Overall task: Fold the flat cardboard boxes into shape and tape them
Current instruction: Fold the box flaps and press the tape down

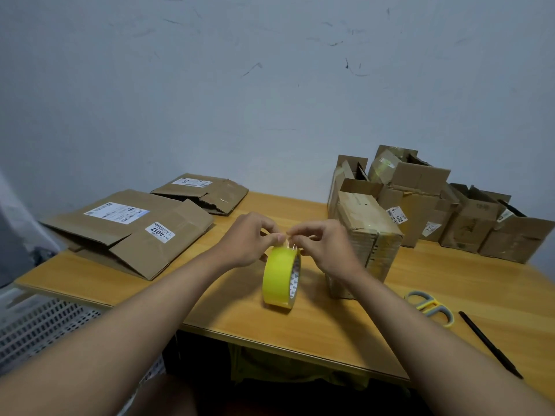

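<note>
A yellow tape roll stands on edge near the front of the wooden table. My left hand and my right hand meet just above it, each pinching the tape's loose end at the top of the roll. A folded, taped box stands right behind my right hand. Two flat cardboard boxes lie at the left: a large one and a smaller one farther back.
Several folded boxes crowd the back right against the wall. Yellow-grey scissors and a black pen lie at the front right. A white perforated basket sits below the table's left edge.
</note>
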